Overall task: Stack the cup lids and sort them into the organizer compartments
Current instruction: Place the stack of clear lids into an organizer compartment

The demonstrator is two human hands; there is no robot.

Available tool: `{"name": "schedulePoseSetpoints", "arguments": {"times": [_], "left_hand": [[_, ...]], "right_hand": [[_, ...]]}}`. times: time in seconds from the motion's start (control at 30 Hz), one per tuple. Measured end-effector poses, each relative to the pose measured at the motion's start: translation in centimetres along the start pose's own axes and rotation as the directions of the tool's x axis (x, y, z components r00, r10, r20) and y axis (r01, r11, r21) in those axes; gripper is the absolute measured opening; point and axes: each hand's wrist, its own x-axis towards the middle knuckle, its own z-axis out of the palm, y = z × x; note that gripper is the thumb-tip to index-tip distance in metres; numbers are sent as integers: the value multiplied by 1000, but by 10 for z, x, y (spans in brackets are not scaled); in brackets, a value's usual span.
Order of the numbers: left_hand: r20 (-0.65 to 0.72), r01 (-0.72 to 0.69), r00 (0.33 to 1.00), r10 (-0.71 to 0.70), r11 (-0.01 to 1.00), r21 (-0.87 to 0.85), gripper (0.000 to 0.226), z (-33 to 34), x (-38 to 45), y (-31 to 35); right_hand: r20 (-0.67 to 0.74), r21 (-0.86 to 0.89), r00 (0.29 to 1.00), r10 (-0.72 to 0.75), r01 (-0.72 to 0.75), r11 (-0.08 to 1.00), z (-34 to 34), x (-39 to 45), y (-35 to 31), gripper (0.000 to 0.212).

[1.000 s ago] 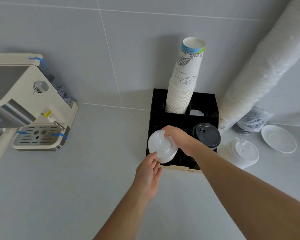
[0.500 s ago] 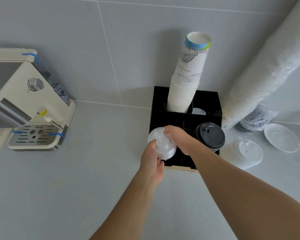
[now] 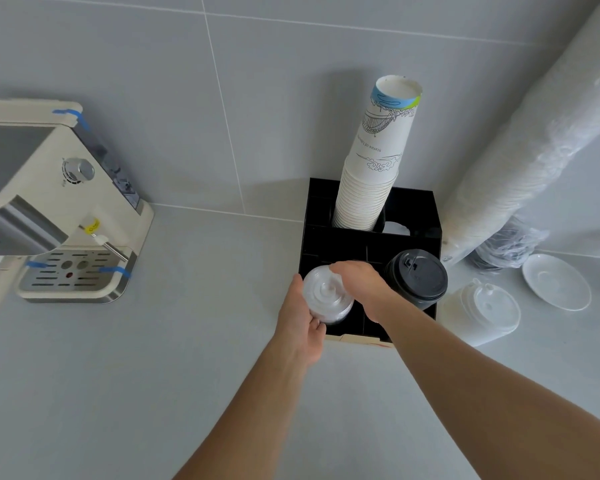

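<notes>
A stack of clear cup lids (image 3: pixel 326 299) sits in the front left compartment of the black organizer (image 3: pixel 414 209). My left hand (image 3: pixel 300 318) grips the stack's left and near side. My right hand (image 3: pixel 359 285) holds it from the right, fingers curled over the top edge. A stack of black lids (image 3: pixel 417 278) stands in the front right compartment. Another stack of clear lids (image 3: pixel 480 311) rests on the counter just right of the organizer.
A tall stack of paper cups (image 3: pixel 378 161) rises from the organizer's back row. A cream coffee machine (image 3: pixel 49 202) stands at left. A long plastic-wrapped sleeve of cups (image 3: pixel 534 140) leans on the wall at right, with a white saucer (image 3: pixel 556 282) beside it.
My left hand came up from below and closed around the clear lid stack. The stack has sunk lower into the front left compartment.
</notes>
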Motion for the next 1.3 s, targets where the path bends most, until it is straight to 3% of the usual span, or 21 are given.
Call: {"name": "schedulePoseSetpoints", "arguments": {"times": [0.23,0.33,0.43,0.73,0.83,1.3], "left_hand": [[28,-26,999,26,1000,-9,67,-2,-21,2],[18,-55,998,55,998,-5,65,-8,-28,0],[5,-71,997,71,997,2,71,-17,-34,-4],[94,-123,988,123,992,-7,42,-47,-59,-16],[120,-111,986,118,992,-64,39,-50,-71,-21],[150,-116,982,111,993,25,32,-1,-75,-57]], "right_hand": [[-71,69,996,-60,65,996,-13,-23,-1,51],[-56,107,990,-133,138,985,-19,-35,0,51],[15,205,981,-193,186,961,-25,-48,4,65],[82,597,974,-213,123,792,-57,-108,26,38],[65,661,978,-200,108,743,-75,-123,40,43],[-39,696,987,-155,138,704,-148,-140,94,39]]}}
